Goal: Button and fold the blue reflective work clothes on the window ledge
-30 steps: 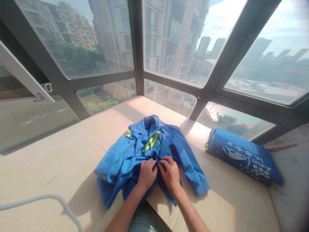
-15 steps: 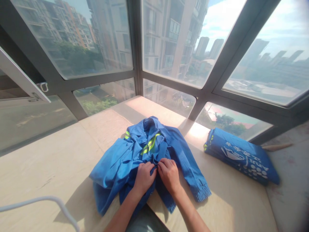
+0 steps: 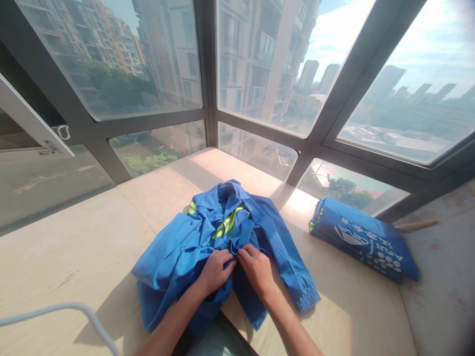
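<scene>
A blue jacket (image 3: 178,247) with yellow-green reflective stripes lies rumpled on the pale surface, its collar toward the windows. My left hand (image 3: 217,269) is closed on the cloth at the jacket's front edge, near the lower middle. Right beside it, my right hand (image 3: 255,265) pinches the same front area, its fingertips close to those of the left. The exact bit of cloth between the fingertips is too small to make out. One sleeve with a gathered cuff stretches out to the right of my right hand.
A folded blue garment (image 3: 363,240) with white printing lies at the right by the wall. A white cable (image 3: 55,307) curves at the lower left. Dark-framed windows (image 3: 211,74) border the light-coloured surface (image 3: 74,247), and an open window sash juts in at the left.
The left hand has shifted slightly left and its forearm lies more slanted. Both hands remain on the jacket front. The whole view has moved a little, placing the jacket and folded garment further left.
</scene>
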`<action>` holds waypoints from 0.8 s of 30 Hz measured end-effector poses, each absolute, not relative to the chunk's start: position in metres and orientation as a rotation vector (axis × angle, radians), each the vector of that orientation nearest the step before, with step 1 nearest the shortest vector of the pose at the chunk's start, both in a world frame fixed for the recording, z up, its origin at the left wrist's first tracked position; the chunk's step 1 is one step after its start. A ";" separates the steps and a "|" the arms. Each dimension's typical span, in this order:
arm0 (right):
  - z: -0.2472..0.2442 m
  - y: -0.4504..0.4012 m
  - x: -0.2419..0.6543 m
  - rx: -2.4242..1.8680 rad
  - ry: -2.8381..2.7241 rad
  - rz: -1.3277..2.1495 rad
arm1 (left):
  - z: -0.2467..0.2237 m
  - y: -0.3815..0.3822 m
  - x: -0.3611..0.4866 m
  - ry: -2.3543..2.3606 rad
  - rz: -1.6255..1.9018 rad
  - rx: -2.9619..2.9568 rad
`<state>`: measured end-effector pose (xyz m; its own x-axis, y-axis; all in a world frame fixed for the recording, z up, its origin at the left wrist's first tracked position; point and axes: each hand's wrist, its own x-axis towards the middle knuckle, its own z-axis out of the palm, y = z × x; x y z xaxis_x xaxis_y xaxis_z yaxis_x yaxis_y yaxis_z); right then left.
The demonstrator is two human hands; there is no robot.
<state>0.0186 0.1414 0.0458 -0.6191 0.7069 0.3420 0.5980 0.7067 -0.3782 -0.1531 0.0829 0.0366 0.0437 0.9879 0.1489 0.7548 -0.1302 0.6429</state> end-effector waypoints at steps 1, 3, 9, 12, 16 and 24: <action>0.046 0.142 0.018 -1.007 -2.432 0.334 | 0.037 0.083 -0.153 1.758 0.800 1.942; 0.045 0.141 0.016 -1.039 -2.392 0.369 | 0.036 0.082 -0.152 1.777 0.803 1.946; 0.036 0.134 0.010 -1.089 -2.298 0.323 | 0.033 0.080 -0.145 1.810 0.819 1.942; 0.032 0.133 0.009 -1.078 -2.246 0.361 | 0.032 0.081 -0.145 1.814 0.843 1.878; 0.032 0.136 0.013 -1.021 -2.251 0.468 | 0.030 0.080 -0.147 1.850 0.854 1.831; 0.038 0.144 0.019 -0.923 -2.444 0.243 | 0.038 0.081 -0.147 1.811 0.778 1.911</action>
